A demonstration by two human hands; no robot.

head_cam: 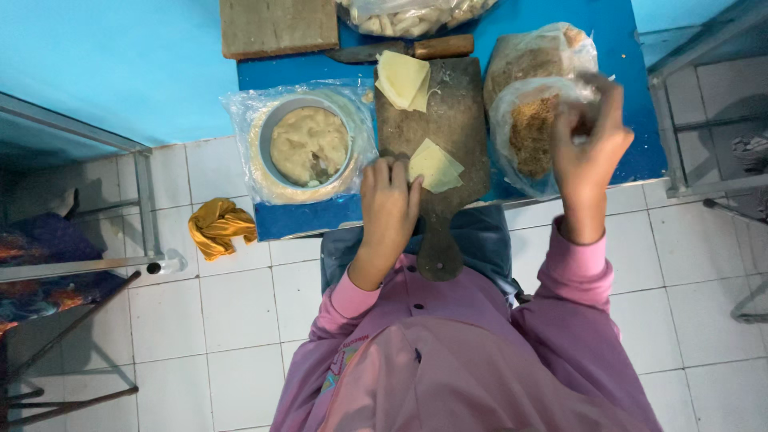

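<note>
My left hand (390,200) rests on the dark wooden cutting board (450,120), its fingertips pressing the edge of a pale yellow folded dough sheet (436,166). A second stack of pale dough sheets (402,80) lies at the board's far end. My right hand (590,142) hovers over a clear plastic bag of brown crumbs (532,132), fingers pinched together and blurred; whether it holds crumbs I cannot tell. A round metal bowl of beige filling (309,146) sits left of the board on a plastic-wrapped stack.
A knife with a wooden handle (416,50) lies behind the board on the blue table (304,218). A wooden block (278,27) and a bag of pale pieces (408,14) stand at the back. A yellow cloth (218,227) lies on the white tiled floor.
</note>
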